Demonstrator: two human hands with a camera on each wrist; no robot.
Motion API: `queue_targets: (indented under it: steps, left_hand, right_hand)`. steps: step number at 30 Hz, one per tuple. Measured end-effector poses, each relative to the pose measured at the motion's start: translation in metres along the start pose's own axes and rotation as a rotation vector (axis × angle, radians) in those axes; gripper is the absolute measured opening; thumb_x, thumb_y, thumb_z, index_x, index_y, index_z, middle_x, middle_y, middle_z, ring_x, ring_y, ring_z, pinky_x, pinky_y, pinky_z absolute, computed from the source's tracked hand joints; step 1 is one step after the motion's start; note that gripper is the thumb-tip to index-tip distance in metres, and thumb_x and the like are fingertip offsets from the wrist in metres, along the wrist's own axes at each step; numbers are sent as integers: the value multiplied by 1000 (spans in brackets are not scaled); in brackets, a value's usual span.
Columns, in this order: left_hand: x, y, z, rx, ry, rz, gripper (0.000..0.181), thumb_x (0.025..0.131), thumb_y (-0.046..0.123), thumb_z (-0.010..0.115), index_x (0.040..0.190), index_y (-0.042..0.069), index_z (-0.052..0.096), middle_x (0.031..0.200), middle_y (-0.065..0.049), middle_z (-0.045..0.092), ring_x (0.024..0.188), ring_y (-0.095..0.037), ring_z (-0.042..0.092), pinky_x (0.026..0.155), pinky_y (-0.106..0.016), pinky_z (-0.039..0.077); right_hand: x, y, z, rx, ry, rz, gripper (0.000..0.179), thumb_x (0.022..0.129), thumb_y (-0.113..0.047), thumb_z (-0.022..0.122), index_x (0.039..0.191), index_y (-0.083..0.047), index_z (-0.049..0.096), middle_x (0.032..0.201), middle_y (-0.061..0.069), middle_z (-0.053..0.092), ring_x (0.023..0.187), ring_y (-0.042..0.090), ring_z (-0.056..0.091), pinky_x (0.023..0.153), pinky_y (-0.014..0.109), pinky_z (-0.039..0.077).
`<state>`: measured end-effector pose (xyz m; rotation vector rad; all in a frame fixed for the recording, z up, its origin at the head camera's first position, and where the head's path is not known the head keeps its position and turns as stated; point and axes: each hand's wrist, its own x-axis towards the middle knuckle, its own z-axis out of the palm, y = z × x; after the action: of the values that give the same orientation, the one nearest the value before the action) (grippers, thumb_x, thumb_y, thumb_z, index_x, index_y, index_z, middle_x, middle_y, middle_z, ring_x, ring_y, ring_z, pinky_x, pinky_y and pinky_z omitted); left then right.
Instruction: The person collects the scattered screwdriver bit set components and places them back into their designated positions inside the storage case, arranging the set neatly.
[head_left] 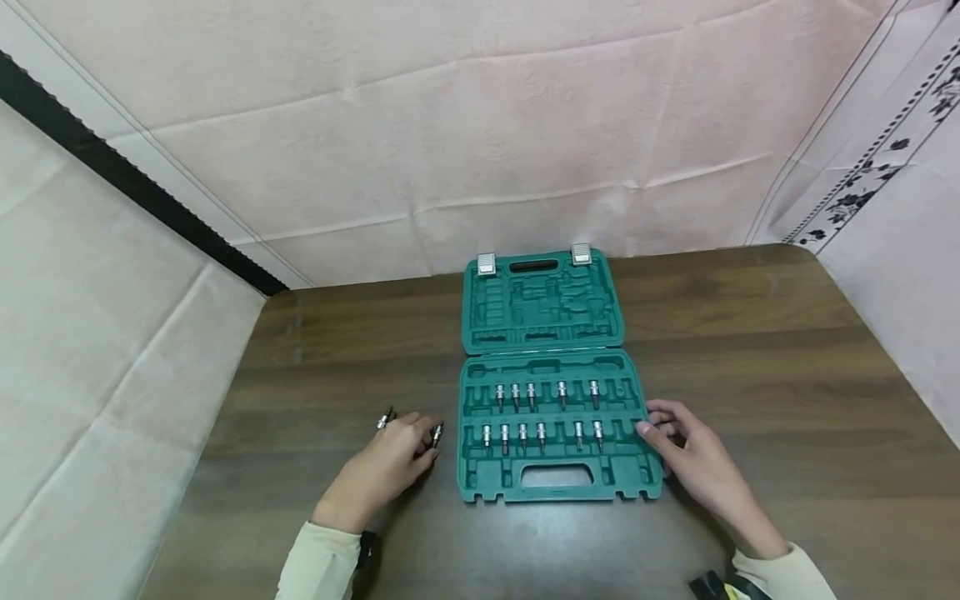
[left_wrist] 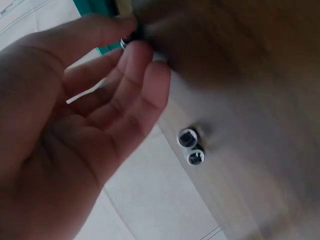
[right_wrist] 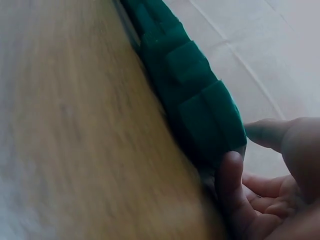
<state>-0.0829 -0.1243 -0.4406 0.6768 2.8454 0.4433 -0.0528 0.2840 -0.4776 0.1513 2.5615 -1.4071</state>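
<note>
A green socket case [head_left: 555, 479] lies unfolded on the table, its lid turned away from me. Several silver-and-dark bit sockets [head_left: 522, 437] stand in two rows in its lower half. To the left of the case, my left hand [head_left: 396, 454] pinches one bit socket [head_left: 437, 434] between thumb and fingertips; in the left wrist view the fingers mostly hide it. Two loose sockets [left_wrist: 187, 137] sit side by side on the table beyond that hand. My right hand [head_left: 693, 457] grips the case's right edge, thumb on top and fingers against the side [right_wrist: 232, 175].
The brown wooden table [head_left: 750, 350] runs back to a pale cloth wall [head_left: 487, 125]. Two grey latches [head_left: 486, 264] stick up from the lid's far edge. Some moulded slots in the lower half hold nothing.
</note>
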Motion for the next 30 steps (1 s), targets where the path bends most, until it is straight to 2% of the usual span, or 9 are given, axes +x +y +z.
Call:
queue_targets:
  steps: [5,7,10,13,16,20,23,30]
  left_hand:
    - [0,-2,-3,56,-10,12,13,95,16,79,100,8,70,80,5,54,68,-5,48,59,-23,46]
    - [0,-2,-4,79,12,7,14,95,20,78,97,9,70,80,6,54,65,-5,47,57,-23,44]
    - [0,0,-5,102,82,20,17,94,25,79,92,11,68,79,7,55,63,-4,47,56,-22,45]
    - [1,3,-8,104,151,27,19,92,29,80,94,12,71,81,8,59,64,-3,50,57,-21,49]
    - [3,8,-11,94,189,31,22,90,31,82,96,11,74,85,6,65,67,-4,54,61,-23,53]
    - [10,15,-14,80,208,60,28,88,33,84,103,9,78,98,-1,75,76,-9,67,70,-30,61]
    - [16,20,-16,74,217,79,31,89,33,83,107,9,80,106,-4,77,83,-13,72,76,-34,63]
    - [29,36,-21,72,241,78,36,90,33,82,116,8,79,110,-6,76,80,-14,69,75,-34,64]
  right_hand:
    - [0,-2,0,27,6,2,54,109,-37,60,147,0,51,120,17,65,76,18,59,62,30,53]
    - [0,-1,0,36,18,-5,50,109,-35,60,145,-1,52,117,17,66,74,18,59,61,30,53]
    - [2,2,2,47,43,-12,46,109,-32,60,142,-1,55,112,16,68,71,18,59,60,30,53]
    - [2,4,4,62,60,-14,42,110,-31,60,140,-1,58,107,15,69,69,17,59,60,30,53]
    - [2,5,4,68,69,-12,41,110,-30,60,139,-2,59,102,13,69,67,18,60,59,30,54]
    - [2,6,4,62,71,-12,41,110,-31,60,139,-2,59,99,13,69,65,18,60,59,30,53]
    - [2,6,3,58,73,-17,41,110,-32,59,139,-2,59,100,13,68,65,18,59,60,30,52]
    - [1,6,0,59,66,-36,42,110,-32,59,138,-1,59,100,13,67,65,18,60,60,30,53]
